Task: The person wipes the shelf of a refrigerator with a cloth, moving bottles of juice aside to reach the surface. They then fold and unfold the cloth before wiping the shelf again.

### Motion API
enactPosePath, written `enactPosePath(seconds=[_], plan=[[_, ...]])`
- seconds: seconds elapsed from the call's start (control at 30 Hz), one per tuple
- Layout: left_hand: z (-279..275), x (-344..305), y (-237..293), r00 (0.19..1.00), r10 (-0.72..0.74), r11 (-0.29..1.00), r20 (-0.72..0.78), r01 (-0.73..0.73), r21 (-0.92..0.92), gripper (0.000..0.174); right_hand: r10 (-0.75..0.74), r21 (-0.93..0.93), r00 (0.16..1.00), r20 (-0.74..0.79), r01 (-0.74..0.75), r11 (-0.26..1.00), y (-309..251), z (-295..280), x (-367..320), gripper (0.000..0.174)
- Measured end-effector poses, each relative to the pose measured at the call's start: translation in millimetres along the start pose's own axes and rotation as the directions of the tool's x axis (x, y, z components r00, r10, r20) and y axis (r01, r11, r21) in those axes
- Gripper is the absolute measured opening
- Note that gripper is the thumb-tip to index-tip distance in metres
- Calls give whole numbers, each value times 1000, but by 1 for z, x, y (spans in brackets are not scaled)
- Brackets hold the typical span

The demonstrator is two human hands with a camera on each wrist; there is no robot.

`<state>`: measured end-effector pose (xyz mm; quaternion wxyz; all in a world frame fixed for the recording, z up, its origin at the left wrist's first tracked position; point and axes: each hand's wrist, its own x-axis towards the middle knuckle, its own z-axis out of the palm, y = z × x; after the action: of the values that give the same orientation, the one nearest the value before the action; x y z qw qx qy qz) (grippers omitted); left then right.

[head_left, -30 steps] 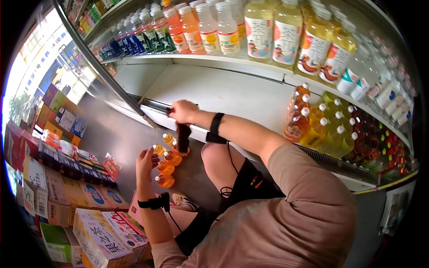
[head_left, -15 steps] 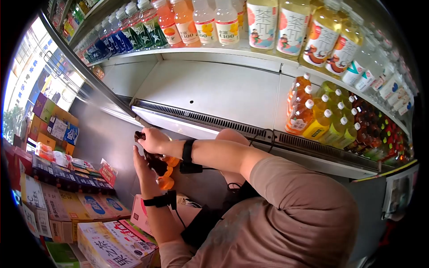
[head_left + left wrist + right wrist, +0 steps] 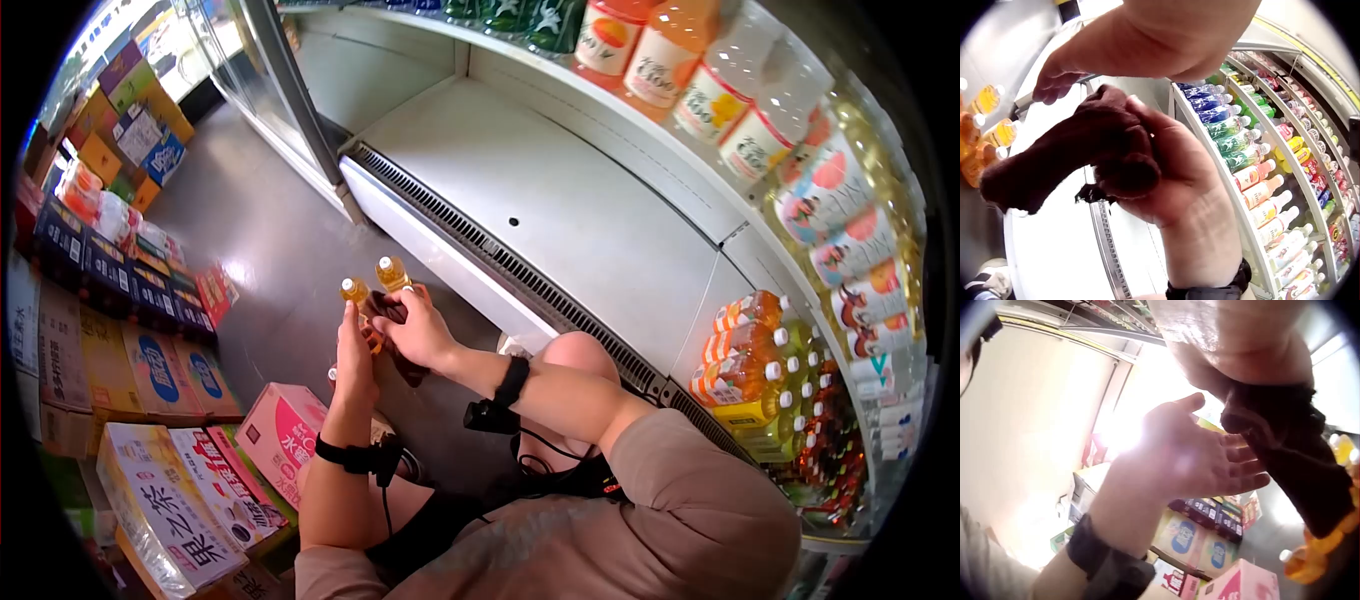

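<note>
A dark brown cloth (image 3: 1079, 150) hangs folded from my right hand (image 3: 1179, 169), whose fingers and thumb grip it. In the head view the right hand (image 3: 425, 335) is in front of my knees, above the floor, with the cloth (image 3: 408, 372) drooping below it. My left hand (image 3: 355, 350) is just beside it on the left. The right wrist view shows this left hand (image 3: 1197, 456) with fingers extended and thumb spread, its fingertips close to the cloth (image 3: 1297, 462). Small bottles of orange drink (image 3: 392, 272) stand on the floor beyond the hands, partly hidden by them.
On the right is a cooler with a white bottom shelf (image 3: 540, 190) and a slotted vent (image 3: 480, 240) along its front. Packed orange bottles (image 3: 740, 360) stand at its far right, and drink bottles (image 3: 655, 60) line the shelf above. Cartons (image 3: 160, 500) are stacked on the left.
My right hand has left the cooler's front edge with the cloth and come down beside the left hand. The head view has turned, so the cooler appears shifted and tilted.
</note>
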<state>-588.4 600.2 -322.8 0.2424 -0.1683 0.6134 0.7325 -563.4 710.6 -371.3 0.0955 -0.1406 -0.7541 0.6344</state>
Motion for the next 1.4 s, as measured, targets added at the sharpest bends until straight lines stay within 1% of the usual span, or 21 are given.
enactPosePath(seconds=[0.03, 0.07, 0.17, 0.2, 0.3, 0.33, 0.4, 0.5, 0.53, 0.57, 0.63, 0.8, 0.83, 0.9, 0.97, 1.0, 1.13, 1.23, 1.3, 1.37, 1.4], plan=[[0, 3, 1, 1000, -4, 1000, -3, 4, -21, 50, -55, 24, 998, 16, 55, 998, -7, 1, 2, 39], [-13, 18, -9, 1000, -10, 1000, 3, 10, -1, 57, -143, -79, 989, -24, 140, 987, -11, 3, 2, 39], [-26, 27, -13, 989, -22, 1000, -149, 21, -10, 69, -174, -107, 979, -108, 162, 981, -15, 7, -3, 39], [-32, 35, -16, 988, -22, 1000, -152, 23, 5, 78, -181, -119, 978, -108, 168, 979, -11, 9, -5, 42], [-42, 47, -20, 988, -17, 1000, -151, 13, -24, 84, -55, 6, 992, -113, 56, 998, -4, 15, -14, 48], [-44, 50, -22, 984, -22, 1000, -176, 21, -4, 83, -3, 57, 995, -97, 9, 998, -4, 16, -18, 52], [-45, 56, -24, 975, -25, 999, -222, 33, 33, 81, -42, 44, 995, -93, 46, 998, -6, 15, -26, 52], [-37, 56, -27, 979, -63, 995, -192, 76, 64, 79, -120, -40, 987, -106, 116, 992, -15, 10, -38, 55], [-37, 58, -33, 986, -59, 996, -155, 68, 56, 76, -131, -45, 985, -112, 127, 991, -18, 9, -40, 55], [-38, 61, -40, 998, -39, 998, 45, 41, -57, 72, -145, -51, 982, -117, 140, 989, -19, 7, -41, 56], [-40, 69, -57, 987, -60, 982, 148, 85, -169, 69, -131, -41, 984, -124, 127, 991, -19, 5, -44, 56], [-19, 40, -61, 994, 17, 994, 112, -4, -112, 66, -36, 11, 992, -118, 37, 999, -2, 5, -48, 56], [-36, 63, -92, 985, 38, 984, 166, -8, -180, 65, -34, 42, 993, -111, 39, 998, 4, 9, -46, 55], [-26, 49, -87, 973, 144, 976, 183, -108, -190, 66, -59, 17, 996, -64, 61, 998, 2, 8, -51, 57], [-17, 25, -66, 992, -32, 991, 123, 48, -127, 66, -123, -77, 992, -30, 120, 990, -10, 3, -55, 56], [-23, 35, -74, 982, -27, 983, 189, 61, -176, 66, -83, -72, 997, -13, 81, 994, -20, 2, -57, 56], [-22, 29, -73, 985, 22, 954, 173, 31, -299, 64, -92, -63, 996, -10, 91, 994, -12, 6, -56, 56], [-24, 34, -81, 987, 137, 979, 84, -122, -163, 66, -87, -57, 996, -11, 86, 995, -2, 7, -56, 57], [-25, 33, -76, 997, 51, 998, 51, -48, -42, 67, -33, -6, 999, -26, 32, 999, 0, 9, -56, 58], [-18, 18, -59, 992, -36, 971, 119, 63, -231, 68, -2, 27, 1000, -14, 2, 1000, -6, 9, -55, 56], [-19, 20, -57, 992, -50, 974, 117, 75, -215, 68, 15, 40, 1000, -17, -14, 999, -7, 9, -55, 55]])
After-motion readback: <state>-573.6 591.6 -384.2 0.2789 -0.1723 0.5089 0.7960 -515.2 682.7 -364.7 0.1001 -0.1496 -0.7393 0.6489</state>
